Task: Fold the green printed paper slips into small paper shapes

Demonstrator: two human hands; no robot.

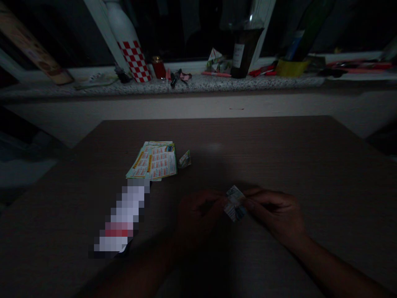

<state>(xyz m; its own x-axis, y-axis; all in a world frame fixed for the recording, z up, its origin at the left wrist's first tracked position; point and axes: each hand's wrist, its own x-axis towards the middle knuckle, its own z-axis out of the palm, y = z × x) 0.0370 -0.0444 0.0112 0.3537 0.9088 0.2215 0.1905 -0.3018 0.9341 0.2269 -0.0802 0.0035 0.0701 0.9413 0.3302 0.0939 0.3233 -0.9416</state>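
A small folded piece of printed paper is pinched between my two hands, low over the table. My left hand grips its left edge between thumb and fingers. At its right edge, the thumb and fingers of my right hand are closed on it. Up and to the left lies a stack of printed paper sheets, pale with rows of orange print. Beside the stack sits another small folded paper piece. The scene is dim, so the fold details are hard to make out.
A blurred-out bright phone-like object lies left of my hands on the brown table. Behind the table, a granite sill holds a red-and-white checkered bottle, a dark cup, a yellow container and small clutter.
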